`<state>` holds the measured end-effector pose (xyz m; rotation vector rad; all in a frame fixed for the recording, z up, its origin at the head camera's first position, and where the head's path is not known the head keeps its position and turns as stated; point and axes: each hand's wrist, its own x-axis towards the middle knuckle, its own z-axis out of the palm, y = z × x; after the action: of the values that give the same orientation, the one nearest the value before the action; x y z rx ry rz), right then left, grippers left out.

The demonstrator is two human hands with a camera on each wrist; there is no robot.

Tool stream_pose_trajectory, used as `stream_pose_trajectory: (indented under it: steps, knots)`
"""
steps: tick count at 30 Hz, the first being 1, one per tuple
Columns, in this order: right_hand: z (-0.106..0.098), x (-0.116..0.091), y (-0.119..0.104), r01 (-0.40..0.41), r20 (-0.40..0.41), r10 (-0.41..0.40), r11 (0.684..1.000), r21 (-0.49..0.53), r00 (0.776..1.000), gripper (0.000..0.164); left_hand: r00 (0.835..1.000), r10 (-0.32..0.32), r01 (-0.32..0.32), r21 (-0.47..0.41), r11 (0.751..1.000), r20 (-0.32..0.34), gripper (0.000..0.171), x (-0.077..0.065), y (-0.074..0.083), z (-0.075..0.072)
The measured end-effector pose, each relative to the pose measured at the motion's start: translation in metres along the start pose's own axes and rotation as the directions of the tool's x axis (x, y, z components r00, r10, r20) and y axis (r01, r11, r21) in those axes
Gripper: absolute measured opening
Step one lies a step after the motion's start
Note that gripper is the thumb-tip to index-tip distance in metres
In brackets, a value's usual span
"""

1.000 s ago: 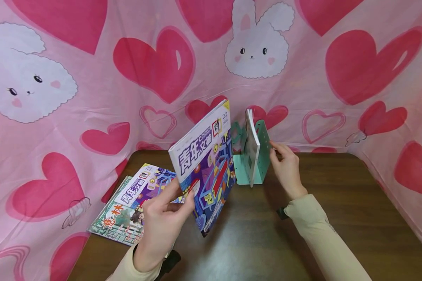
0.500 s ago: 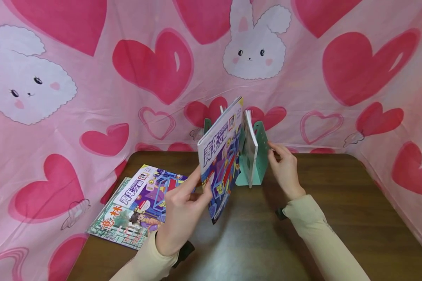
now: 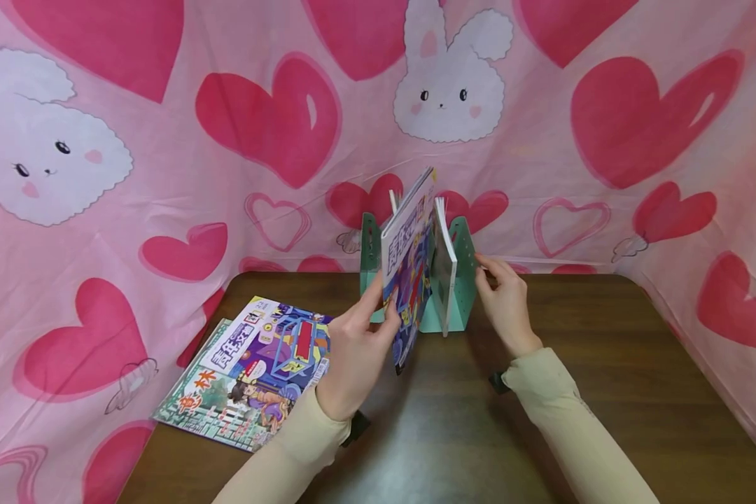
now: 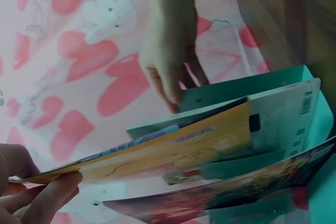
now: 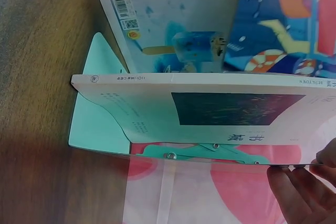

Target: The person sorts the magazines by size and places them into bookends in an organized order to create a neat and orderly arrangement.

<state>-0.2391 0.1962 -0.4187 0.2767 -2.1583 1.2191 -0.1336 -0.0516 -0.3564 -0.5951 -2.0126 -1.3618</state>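
Note:
My left hand (image 3: 362, 339) pinches a thin magazine (image 3: 409, 273) by its near edge. The magazine stands upright, its purple illustrated cover facing right and its yellow back (image 4: 215, 132) showing in the left wrist view. It overlaps the gap inside a green bookend (image 3: 463, 269), which has perforated side panels and a folding linkage (image 5: 197, 152). Fingers and thumb of my right hand (image 3: 505, 297) pinch the edge of the right panel. Inside that panel leans a pale magazine (image 5: 126, 85) with a white spine. Another magazine (image 4: 273, 179) stands toward the left panel.
Two overlapping magazines lie flat at the table's left: a purple one (image 3: 271, 343) on top of a green-bordered one (image 3: 198, 413). The brown wooden table (image 3: 592, 392) extends to the right. A pink cloth (image 3: 365, 140) with hearts and rabbits hangs behind and at both sides.
My left hand has carried the purple magazine rightward and away from me, up to the bookend, turning it more edge-on. My right hand keeps its grip on the right panel.

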Motion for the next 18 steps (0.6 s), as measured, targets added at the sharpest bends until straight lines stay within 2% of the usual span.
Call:
stream_pose_trajectory:
  steps: [5,11,15,18]
  knots:
    - [0.000,0.000,0.001,-0.008,0.007,0.008,1.000,-0.003,1.000,0.029,0.999,0.016,-0.015,0.041,0.999,-0.033,0.066,0.003,-0.013,0.015]
    - [-0.002,-0.001,0.000,-0.009,0.002,0.009,1.000,-0.012,1.000,0.029,0.994,0.098,-0.091,0.122,0.988,-0.052,0.066,0.006,-0.029,0.032]
    - [-0.002,-0.001,0.001,-0.011,0.003,0.011,1.000,-0.003,1.000,0.029,0.984,0.164,-0.147,0.212,0.966,-0.063,0.064,0.008,-0.038,0.044]
    - [-0.001,-0.001,0.002,-0.008,0.006,0.008,1.000,0.001,1.000,0.029,0.971,0.226,-0.193,0.304,0.933,-0.077,0.060,0.009,-0.045,0.052]
